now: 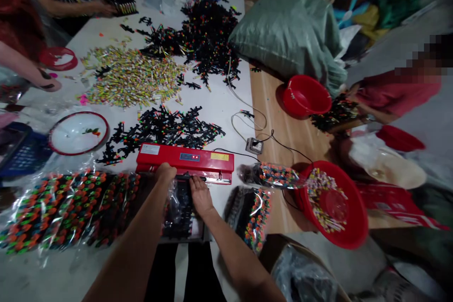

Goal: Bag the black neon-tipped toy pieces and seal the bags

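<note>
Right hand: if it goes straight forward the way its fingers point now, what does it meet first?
Most likely the red sealing machine: the right hand lies on the clear bag, fingers pointing at its front edge.

We can read no words or numbers anywhere here. The red sealing machine (pixel 185 160), just beyond our fingertips (pixel 194 182), carries three labels along its front: a white one (pixel 149 149) above the left hand (pixel 164 173), a dark panel with small red marks (pixel 189 156) just past the right hand (pixel 200 195), and a yellow one (pixel 220 156) further right; all are too small and blurred to make out.
</note>
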### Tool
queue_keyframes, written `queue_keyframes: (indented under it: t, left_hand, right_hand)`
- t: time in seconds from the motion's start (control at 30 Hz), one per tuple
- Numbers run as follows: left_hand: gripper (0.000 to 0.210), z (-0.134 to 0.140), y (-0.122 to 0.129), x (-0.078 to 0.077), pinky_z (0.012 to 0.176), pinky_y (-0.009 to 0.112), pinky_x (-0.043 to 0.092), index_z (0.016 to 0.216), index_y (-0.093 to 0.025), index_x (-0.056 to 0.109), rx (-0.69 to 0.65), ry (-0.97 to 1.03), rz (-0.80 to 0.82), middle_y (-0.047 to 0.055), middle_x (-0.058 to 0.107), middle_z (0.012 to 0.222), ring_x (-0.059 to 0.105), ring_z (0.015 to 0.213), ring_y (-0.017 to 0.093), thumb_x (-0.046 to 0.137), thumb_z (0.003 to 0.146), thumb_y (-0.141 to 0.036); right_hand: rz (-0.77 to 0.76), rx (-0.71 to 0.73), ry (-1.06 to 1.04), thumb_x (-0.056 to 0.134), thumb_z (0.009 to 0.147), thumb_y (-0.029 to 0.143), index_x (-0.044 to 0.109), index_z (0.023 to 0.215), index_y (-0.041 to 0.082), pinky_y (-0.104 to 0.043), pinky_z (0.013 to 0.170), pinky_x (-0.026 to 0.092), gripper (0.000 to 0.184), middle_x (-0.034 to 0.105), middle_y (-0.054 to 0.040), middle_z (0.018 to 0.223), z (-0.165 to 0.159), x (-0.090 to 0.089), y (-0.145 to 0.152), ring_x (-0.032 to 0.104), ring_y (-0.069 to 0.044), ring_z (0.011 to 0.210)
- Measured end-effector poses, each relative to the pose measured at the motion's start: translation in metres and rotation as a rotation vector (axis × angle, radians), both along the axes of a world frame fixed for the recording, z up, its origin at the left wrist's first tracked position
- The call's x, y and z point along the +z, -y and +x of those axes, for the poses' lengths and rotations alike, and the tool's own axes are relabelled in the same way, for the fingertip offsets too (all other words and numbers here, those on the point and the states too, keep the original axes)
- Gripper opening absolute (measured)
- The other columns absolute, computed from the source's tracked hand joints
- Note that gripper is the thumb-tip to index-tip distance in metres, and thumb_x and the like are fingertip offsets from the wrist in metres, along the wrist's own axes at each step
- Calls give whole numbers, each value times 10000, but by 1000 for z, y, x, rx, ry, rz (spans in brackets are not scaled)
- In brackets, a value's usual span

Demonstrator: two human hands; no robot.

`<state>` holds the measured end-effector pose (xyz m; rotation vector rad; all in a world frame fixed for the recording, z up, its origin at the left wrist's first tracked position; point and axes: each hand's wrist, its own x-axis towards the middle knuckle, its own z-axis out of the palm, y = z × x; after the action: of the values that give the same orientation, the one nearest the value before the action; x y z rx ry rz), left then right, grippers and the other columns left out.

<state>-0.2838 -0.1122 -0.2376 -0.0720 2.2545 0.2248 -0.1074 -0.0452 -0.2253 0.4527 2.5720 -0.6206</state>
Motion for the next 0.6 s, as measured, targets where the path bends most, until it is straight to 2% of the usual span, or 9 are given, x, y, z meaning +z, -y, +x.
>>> queue_keyframes:
  t: [0.1,0.2,0.3,0.4,0.47,0.5,0.53,0.6]
  left_hand:
    - [281,4,1,6,851,365,470,940,-63,669,-66,-36,-5,237,634,1056,591,1069,338,627,727,-242]
    - [344,3,4,7,845,410,472,942,-51,664,-64,-34,-51,257,623,1073,587,1054,373,684,694,-288]
    - [338,2,1,4,797,429,483,892,-35,659,-16,-12,-98,274,629,1027,607,996,390,722,638,-249]
    - [223,0,-8,7,754,407,485,787,-40,640,23,-3,-96,273,639,964,618,968,395,706,622,-175]
    - [128,-4,-14,23,707,347,477,680,-69,613,30,-7,-30,235,653,873,637,906,355,679,660,-177]
    - [126,-8,-16,37,688,308,466,661,-84,608,28,-23,29,201,659,839,643,871,312,656,698,-195]
    - [136,-13,-16,55,678,268,454,679,-94,617,25,-49,98,162,664,826,641,845,260,625,741,-216]
    - [179,-27,-9,101,676,200,429,822,-112,649,30,-161,240,78,667,863,614,821,164,545,816,-257]
  right_hand:
    - [2,-9,-24,357,945,72,436,1416,43,-391,1146,317,479,371,-172,1463,2,-1,1,350,-266,1372]
    - [13,-24,-42,373,939,69,442,1410,42,-413,1136,336,477,379,-185,1450,3,-2,3,362,-272,1365]
    - [15,-21,-28,363,944,72,429,1419,38,-405,1146,323,480,367,-183,1459,1,-2,4,350,-273,1371]
    - [-1,-37,-12,342,947,70,421,1424,34,-400,1155,305,485,356,-172,1471,-5,-1,3,336,-274,1378]
    - [-39,-79,-24,353,920,41,451,1402,27,-403,1150,313,492,388,-176,1453,-4,3,1,347,-273,1372]
    - [-70,-103,-60,374,888,21,468,1390,29,-402,1150,313,511,403,-171,1446,0,5,1,350,-271,1371]
    - [-102,-136,-124,396,848,5,475,1387,39,-399,1154,307,546,408,-161,1447,6,8,1,347,-266,1373]
    - [-141,-253,-298,418,786,11,441,1413,60,-404,1166,283,629,381,-142,1470,26,11,6,322,-257,1386]
